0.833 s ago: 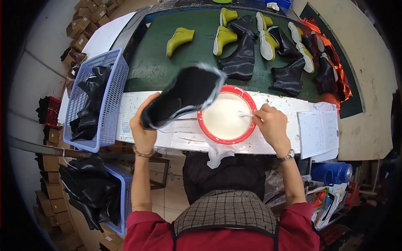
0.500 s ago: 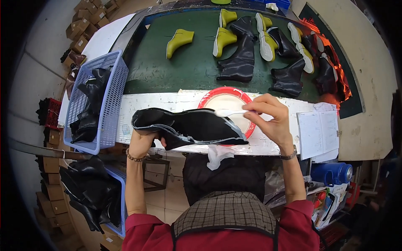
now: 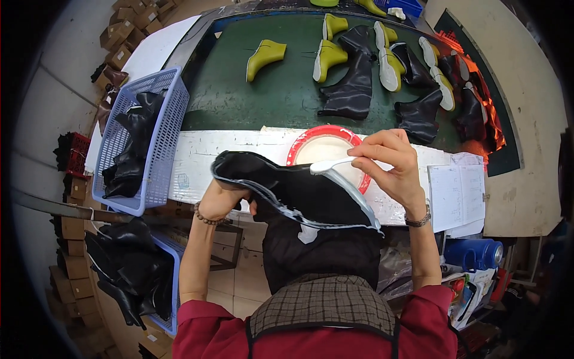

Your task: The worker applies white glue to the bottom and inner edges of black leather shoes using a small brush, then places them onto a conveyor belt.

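My left hand [image 3: 219,200] grips a black boot upper [image 3: 299,194] from below at its left end. Whitish paste runs along the upper's rim, and its dark inner side faces up. Between the thumb and fingers of my right hand [image 3: 391,167] is a slim white brush [image 3: 335,163], its head touching the upper's far edge. Behind the upper stands a red-rimmed tub [image 3: 297,143] of white paste, partly hidden by the upper and my right hand. White paste also coats the strip of the upper's edge below the brush.
Yellow-green ankle boots [image 3: 266,58] and black boot uppers [image 3: 350,84] lie on the green tabletop [image 3: 233,107]. At left, a blue basket [image 3: 160,134] holds black uppers; another basket [image 3: 174,248] sits lower. An open notebook [image 3: 457,194] lies at right, above a blue flask [image 3: 475,254].
The boot upper has shifted right and tilted, its right end lower and nearer me. Both hands moved slightly right, and the brush stays at the far edge. The whole view has shifted a little.
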Motion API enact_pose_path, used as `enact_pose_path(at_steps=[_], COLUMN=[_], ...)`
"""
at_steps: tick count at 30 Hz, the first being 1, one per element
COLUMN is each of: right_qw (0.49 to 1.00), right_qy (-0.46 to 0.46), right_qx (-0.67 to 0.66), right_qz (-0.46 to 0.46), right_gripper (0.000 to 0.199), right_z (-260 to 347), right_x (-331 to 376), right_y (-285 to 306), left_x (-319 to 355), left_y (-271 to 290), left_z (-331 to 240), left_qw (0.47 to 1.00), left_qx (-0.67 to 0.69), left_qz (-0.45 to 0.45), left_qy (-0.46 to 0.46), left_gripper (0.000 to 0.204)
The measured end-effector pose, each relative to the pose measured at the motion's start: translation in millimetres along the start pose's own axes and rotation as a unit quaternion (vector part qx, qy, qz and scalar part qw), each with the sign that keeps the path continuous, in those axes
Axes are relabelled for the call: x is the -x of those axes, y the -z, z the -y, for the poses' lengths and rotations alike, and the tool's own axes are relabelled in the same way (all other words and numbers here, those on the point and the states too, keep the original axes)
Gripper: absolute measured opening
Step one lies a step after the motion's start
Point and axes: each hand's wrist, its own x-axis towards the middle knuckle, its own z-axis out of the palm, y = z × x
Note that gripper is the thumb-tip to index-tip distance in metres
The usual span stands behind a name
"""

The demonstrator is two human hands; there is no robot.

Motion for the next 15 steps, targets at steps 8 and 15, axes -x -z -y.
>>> enact_pose_path(at_steps=[8,15], right_qw=[0.998,0.995], right_qy=[0.038,0.079], right_qx=[-0.010,0.007], right_qz=[0.043,0.058], right_gripper=[0.017,0.018], right_z=[6.4,11.9], right_x=[-12.6,-30.2], right_y=[-1.3,-9.4], left_x=[-3.7,-5.0], left_y=[-17.0,-30.6], left_z=[-3.0,2.0], left_qw=[0.989,0.971], left_qx=[0.015,-0.038], left_qz=[0.089,0.162], left_qy=[0.114,0.170], left_gripper=[0.049,0.052])
